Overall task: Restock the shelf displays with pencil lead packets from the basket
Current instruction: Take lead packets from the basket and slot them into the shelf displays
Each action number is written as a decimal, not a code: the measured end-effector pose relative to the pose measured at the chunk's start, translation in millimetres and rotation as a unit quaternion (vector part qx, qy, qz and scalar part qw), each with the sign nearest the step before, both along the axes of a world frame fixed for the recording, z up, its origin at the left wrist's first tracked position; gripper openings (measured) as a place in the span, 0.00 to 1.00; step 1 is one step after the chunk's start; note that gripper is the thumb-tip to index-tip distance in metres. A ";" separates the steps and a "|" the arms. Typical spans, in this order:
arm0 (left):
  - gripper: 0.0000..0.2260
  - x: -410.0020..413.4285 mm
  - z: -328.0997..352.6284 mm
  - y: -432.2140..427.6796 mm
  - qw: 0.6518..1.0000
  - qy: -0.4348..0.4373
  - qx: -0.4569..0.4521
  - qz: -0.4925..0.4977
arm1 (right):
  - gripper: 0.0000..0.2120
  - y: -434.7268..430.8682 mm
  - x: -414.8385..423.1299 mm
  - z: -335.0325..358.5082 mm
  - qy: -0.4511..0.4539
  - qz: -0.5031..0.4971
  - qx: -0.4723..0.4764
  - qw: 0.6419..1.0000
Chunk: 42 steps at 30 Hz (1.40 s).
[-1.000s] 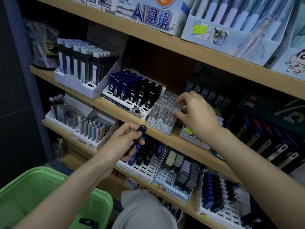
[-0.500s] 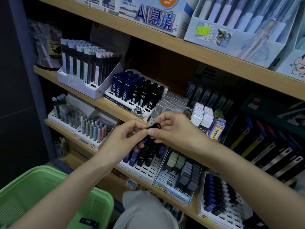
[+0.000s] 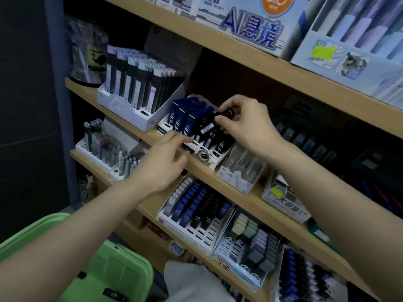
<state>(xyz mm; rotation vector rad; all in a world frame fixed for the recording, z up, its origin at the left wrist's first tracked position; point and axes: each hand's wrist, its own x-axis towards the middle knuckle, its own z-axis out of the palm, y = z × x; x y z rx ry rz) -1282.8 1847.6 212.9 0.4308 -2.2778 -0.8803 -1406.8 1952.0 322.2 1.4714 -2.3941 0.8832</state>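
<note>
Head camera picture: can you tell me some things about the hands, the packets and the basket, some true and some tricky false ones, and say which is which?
1. The right hand pinches a black packet. True.
2. The left hand holds a packet too. False: its fingers are loose and hold nothing.
3. The basket is green. True.
4. The basket has nothing in it. False: a dark packet lies inside.
5. The white tray below the right hand holds only red packets. False: it holds blue packets and black ones.
</note>
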 end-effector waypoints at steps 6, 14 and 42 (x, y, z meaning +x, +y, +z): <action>0.16 -3.4 -7.8 -17.1 0.987 -0.060 -0.151 -0.013 | 0.05 -24.7 -7.5 -8.2 0.103 0.025 0.104 0.989; 0.16 -5.7 -13.0 -23.8 0.984 -0.054 -0.169 -0.025 | 0.06 -36.8 -9.2 -5.1 0.141 0.046 0.177 0.973; 0.18 -3.7 -11.8 -27.0 0.982 -0.071 -0.172 -0.044 | 0.13 -48.3 -33.8 9.2 0.391 0.231 0.299 0.839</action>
